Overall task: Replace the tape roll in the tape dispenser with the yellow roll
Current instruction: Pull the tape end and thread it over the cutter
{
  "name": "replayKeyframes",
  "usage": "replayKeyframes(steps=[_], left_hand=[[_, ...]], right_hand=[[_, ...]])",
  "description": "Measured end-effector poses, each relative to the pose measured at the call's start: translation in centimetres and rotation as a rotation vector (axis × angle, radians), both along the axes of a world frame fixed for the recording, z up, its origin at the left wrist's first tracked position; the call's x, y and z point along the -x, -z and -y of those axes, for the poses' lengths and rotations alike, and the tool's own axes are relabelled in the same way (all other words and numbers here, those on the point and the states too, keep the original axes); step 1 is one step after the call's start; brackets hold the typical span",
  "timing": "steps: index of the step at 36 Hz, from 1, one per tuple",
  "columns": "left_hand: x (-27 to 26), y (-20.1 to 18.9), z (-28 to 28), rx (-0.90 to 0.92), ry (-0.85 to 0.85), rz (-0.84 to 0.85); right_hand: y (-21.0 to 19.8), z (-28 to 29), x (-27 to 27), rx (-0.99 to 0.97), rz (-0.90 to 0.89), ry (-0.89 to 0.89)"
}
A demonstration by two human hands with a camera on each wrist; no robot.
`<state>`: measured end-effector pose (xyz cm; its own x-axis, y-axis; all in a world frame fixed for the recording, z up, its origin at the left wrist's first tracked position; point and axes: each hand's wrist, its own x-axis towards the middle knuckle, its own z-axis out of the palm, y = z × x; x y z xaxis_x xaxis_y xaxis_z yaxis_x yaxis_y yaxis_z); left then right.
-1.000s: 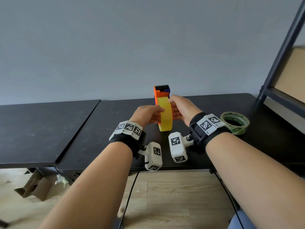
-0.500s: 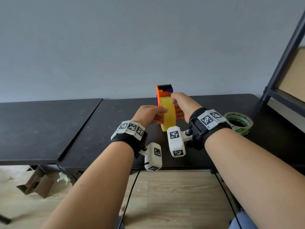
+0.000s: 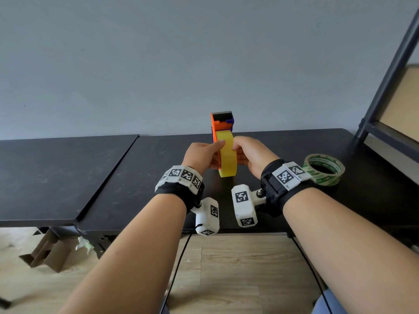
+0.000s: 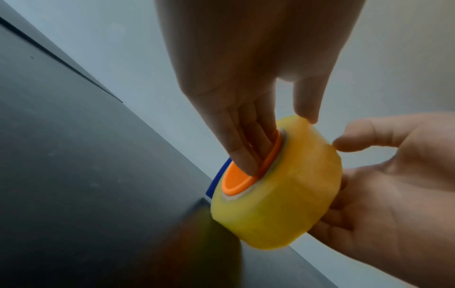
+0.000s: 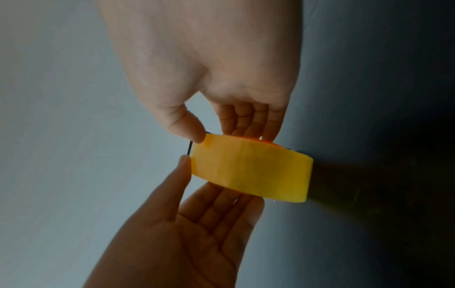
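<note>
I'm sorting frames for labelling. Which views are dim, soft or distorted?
Head view: evenly lit and sharp; the shelf upright leans with wide-angle distortion. Left wrist view: the yellow tape roll is fairly clear, its smeared reflection lies on the glossy black table, and the near palm is soft. Right wrist view: dim and soft, its right side falling into shadow.

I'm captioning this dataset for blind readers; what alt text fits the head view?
Two hands hold a yellow tape roll on an upright orange dispenser over a black table. A green-printed tape roll lies flat to the right.
</note>
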<state>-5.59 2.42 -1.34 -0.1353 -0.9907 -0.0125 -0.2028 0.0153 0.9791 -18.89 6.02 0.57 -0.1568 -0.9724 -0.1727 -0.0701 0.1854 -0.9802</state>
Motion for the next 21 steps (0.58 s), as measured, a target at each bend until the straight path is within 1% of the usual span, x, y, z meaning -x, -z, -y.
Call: replayKeyframes(steps=[5,7,10,13,21], left_hand=[[0.2,0.0,0.1,0.012,-0.034,0.057],[0.2,-0.2,0.0,-0.005,-0.022,0.047],[-0.2,-0.4,0.0,-0.043,0.039,0.017],[-0.4,-0.4,-0.3,-0.037,0.086,0.017],[-0.4,-0.4,-0.8,0.014,0.089,0.006]], right_hand=[[0.1,-0.1,0.0,0.009,0.006,0.004],[-0.1,-0.1,-0.1,0.002,-0.001,0.008],[-0.2,-0.2,-0.2,0.003,-0.006,0.028],[-0.2,-0.2,0.0,-0.001,0.001,0.039],[0.0,-0.1,-0.1,-0.013,0.035,0.034]])
